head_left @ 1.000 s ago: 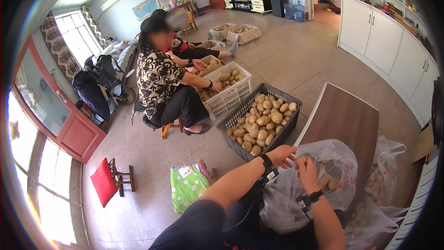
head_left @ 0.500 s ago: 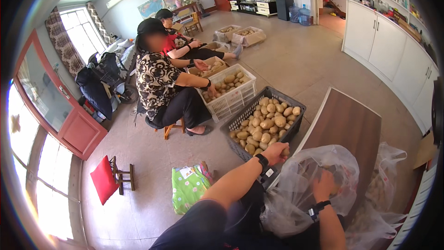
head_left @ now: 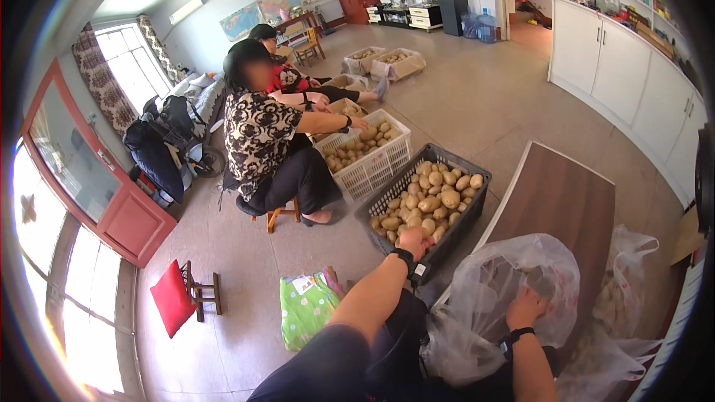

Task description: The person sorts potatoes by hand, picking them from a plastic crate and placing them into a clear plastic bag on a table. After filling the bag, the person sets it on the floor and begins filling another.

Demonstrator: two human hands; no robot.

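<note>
My left hand (head_left: 414, 243) is at the near side of a black plastic crate (head_left: 482, 197) heaped with potatoes (head_left: 430, 204). Its fingers are curled on a potato there, mostly hidden by the hand. A dark watch band circles that wrist. My right hand (head_left: 526, 308) is inside a clear plastic bag (head_left: 477, 283), its fingers bent and blurred by the film; what they hold is hard to make out. The bag stands open over my lap, beside a brown wooden board or tabletop (head_left: 555, 193).
Full clear bags (head_left: 622, 283) stand at the right. Ahead-left, a seated person (head_left: 261, 119) reaches over a white crate (head_left: 372, 167) of potatoes; another person sits behind. A red-topped stool (head_left: 175, 299) and a green flowered bundle (head_left: 305, 309) lie left. White cabinets (head_left: 625, 74) line the right.
My left hand has moved left from beside the bag, where it held a potato, to the crate's near side. My right hand stays in the bag. The nearer person's arm has lifted over the white crate.
</note>
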